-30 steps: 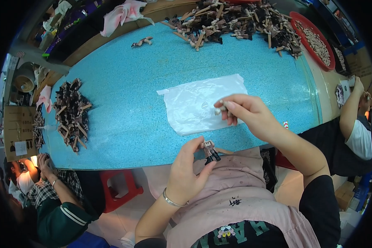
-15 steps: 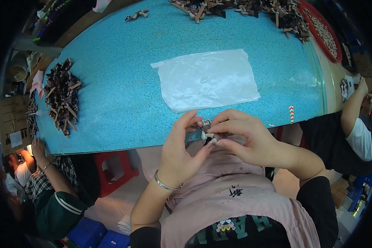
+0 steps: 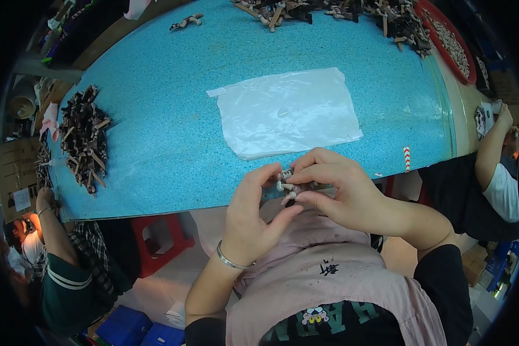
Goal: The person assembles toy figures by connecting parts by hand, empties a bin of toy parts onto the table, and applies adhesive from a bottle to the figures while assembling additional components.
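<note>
My left hand [image 3: 254,213] and my right hand [image 3: 334,187] meet just in front of the near edge of the blue table [image 3: 173,132]. Between their fingertips they pinch a small part [image 3: 287,185] with pale pegs and a darker body. Both hands grip it, thumbs below and fingers above. A silver bracelet circles my left wrist. A clear plastic sheet [image 3: 288,109] lies flat on the table just beyond the hands.
A heap of dark and tan small parts [image 3: 83,138] sits at the table's left end, another heap [image 3: 340,11] along the far edge, beside a red tray [image 3: 452,40]. Seated people are at the left [image 3: 57,259] and right [image 3: 496,173]. A red stool [image 3: 158,242] stands under the table.
My right hand left the plastic sheet and came back to join my left hand on the small part. The view tilted down, so the table now sits higher in the picture.
</note>
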The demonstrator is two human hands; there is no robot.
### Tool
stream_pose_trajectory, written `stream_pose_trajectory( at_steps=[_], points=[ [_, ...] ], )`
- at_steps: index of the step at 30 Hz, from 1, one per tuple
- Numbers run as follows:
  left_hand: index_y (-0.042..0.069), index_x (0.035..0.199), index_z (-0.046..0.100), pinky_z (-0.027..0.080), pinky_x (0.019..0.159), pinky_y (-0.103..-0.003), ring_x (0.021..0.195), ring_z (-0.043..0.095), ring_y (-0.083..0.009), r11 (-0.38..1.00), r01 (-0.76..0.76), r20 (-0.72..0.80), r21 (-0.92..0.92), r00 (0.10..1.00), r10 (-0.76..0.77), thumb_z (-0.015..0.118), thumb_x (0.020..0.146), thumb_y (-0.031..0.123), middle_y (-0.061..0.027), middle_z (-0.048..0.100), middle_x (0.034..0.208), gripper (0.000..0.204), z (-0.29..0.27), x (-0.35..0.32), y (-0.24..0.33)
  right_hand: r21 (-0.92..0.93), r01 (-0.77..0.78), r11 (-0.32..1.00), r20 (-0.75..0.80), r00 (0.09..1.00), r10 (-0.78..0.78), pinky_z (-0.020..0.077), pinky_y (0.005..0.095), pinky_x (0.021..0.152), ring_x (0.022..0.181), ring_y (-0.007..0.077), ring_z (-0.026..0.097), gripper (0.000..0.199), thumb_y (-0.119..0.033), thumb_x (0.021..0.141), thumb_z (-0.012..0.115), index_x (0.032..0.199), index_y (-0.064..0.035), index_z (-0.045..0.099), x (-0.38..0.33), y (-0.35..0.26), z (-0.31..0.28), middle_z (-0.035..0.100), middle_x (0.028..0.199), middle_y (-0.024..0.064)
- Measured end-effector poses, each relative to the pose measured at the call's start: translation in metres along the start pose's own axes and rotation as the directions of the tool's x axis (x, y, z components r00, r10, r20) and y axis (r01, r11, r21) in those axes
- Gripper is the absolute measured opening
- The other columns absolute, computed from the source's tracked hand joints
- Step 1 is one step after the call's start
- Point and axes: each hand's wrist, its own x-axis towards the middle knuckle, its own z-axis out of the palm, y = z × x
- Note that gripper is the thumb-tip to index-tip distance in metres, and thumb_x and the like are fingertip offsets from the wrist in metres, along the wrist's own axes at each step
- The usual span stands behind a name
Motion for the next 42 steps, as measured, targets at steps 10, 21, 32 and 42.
stream_pose_trajectory(
  at_steps=[10,21,32,42],
  points=[
    [0.000,0.104,0.059,0.051,0.079,-0.033,0.094,0.065,-0.0256,0.979,0.095,-0.011,-0.180,0.995,-0.099,0.064,0.080,-0.001,-0.0136,0.063,0.098,0.025,-0.003,0.005,-0.006,0.008,-0.009,1.000,0.021,1.000,0.009,0.0500,0.0338,0.079,0.100,0.0253,0.062,0.020,-0.002,0.073,0.073,0.092,-0.0045,0.069,0.007,0.004,-0.001,0.062,0.093,0.0100],
    [-0.003,0.102,0.057,0.049,0.088,-0.031,0.105,0.060,-0.0233,0.887,0.070,-0.170,-0.456,0.972,-0.164,0.060,0.085,-0.004,-0.0161,0.059,0.108,0.018,0.010,-0.004,-0.010,-0.137,0.192,0.972,-0.280,0.934,-0.224,0.0490,0.0317,0.081,0.104,0.0222,0.058,0.034,-0.001,0.079,0.067,0.111,-0.0010,0.057,0.001,-0.001,0.002,0.059,0.100,0.0103],
    [-0.002,0.103,0.053,0.044,0.091,-0.034,0.105,0.056,-0.0215,0.928,-0.035,-0.208,-0.371,0.977,-0.046,0.063,0.087,0.012,-0.0151,0.053,0.113,0.023,0.001,-0.023,0.001,0.738,-0.204,0.643,0.143,0.979,0.145,0.0462,0.0248,0.069,0.074,0.0096,0.054,0.021,-0.018,0.097,0.051,0.086,-0.0001,0.054,-0.020,0.004,0.010,0.056,0.082,0.0027],
    [0.001,0.098,0.059,0.046,0.088,-0.032,0.104,0.052,-0.0170,0.613,0.228,0.262,-0.757,0.964,-0.034,0.065,0.082,-0.001,-0.0112,0.050,0.118,0.017,-0.002,-0.003,0.009,0.512,-0.092,0.854,0.136,0.990,0.026,0.0391,0.0272,0.064,0.070,0.0123,0.048,0.026,-0.019,0.095,0.052,0.077,0.0003,0.055,-0.021,0.007,0.004,0.050,0.072,0.0033]
  ],
)
